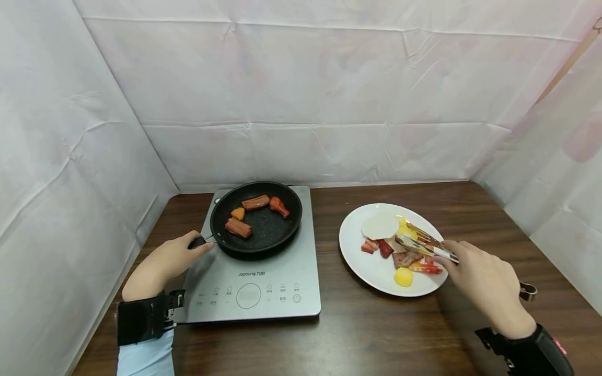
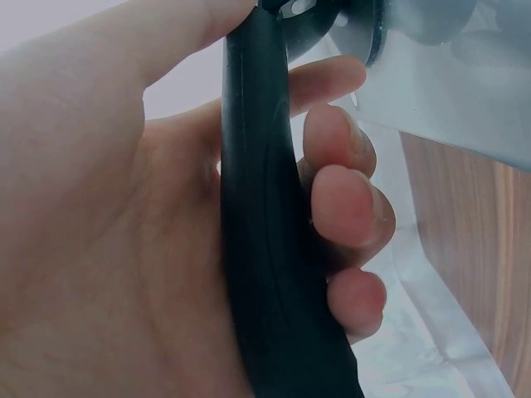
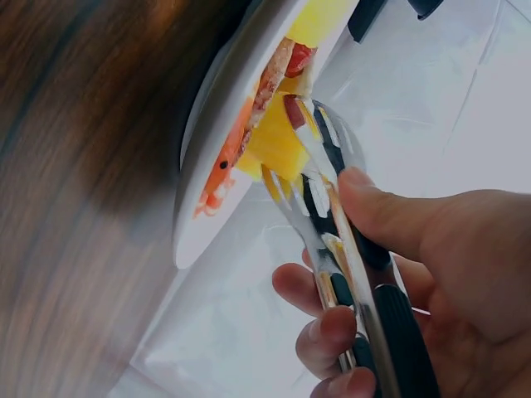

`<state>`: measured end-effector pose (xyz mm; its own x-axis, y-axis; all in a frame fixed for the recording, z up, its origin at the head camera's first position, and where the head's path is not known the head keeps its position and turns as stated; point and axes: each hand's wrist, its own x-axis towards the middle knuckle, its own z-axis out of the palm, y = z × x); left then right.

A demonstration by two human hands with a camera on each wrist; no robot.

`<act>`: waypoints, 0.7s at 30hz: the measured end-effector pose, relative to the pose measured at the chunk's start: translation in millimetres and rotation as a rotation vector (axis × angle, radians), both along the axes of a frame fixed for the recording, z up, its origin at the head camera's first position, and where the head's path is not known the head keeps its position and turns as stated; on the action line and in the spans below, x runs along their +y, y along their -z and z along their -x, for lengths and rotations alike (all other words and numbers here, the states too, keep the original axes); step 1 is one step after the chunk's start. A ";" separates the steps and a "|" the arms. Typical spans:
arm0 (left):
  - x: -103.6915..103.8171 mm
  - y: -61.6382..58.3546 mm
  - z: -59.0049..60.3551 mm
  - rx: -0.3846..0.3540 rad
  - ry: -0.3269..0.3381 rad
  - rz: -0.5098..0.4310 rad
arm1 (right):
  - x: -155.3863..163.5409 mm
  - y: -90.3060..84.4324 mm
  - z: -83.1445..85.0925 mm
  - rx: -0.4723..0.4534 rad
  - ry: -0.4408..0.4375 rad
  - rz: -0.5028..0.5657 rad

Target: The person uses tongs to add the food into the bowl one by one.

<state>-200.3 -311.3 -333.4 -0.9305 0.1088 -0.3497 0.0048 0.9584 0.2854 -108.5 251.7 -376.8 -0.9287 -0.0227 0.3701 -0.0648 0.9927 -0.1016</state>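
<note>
My left hand [image 1: 171,259] grips the black handle [image 2: 265,199] of a frying pan [image 1: 273,235], fingers wrapped round it in the left wrist view. In the pan lie two brown sausage-like pieces, a small orange piece and a reddish drumstick [image 1: 279,207]. My right hand [image 1: 486,279] holds metal tongs [image 1: 435,249] with dark grips, their tips over the food on a white plate [image 1: 350,248]. Near the tips are yellow pieces [image 3: 278,141], a meat slice and a shrimp [image 1: 425,268]. Whether the tips pinch a piece I cannot tell.
The pan stands on a silver induction cooktop [image 1: 291,271] with printed controls at its front. A white round slice [image 1: 380,225], red meat pieces and a yellow round [image 1: 403,277] also lie on the plate. White sheeting [image 1: 305,94] surrounds the brown wooden table [image 1: 357,334].
</note>
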 end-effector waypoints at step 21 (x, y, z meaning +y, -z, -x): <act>-1.0 0.4 -3.0 -0.004 -0.005 -0.011 | -4.5 -16.4 -0.6 0.022 -0.021 0.022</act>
<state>-197.4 -312.2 -333.7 -0.9296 0.1080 -0.3524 -0.0014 0.9550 0.2964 -108.0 247.2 -360.4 -0.9198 -0.0340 0.3910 -0.0884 0.9886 -0.1219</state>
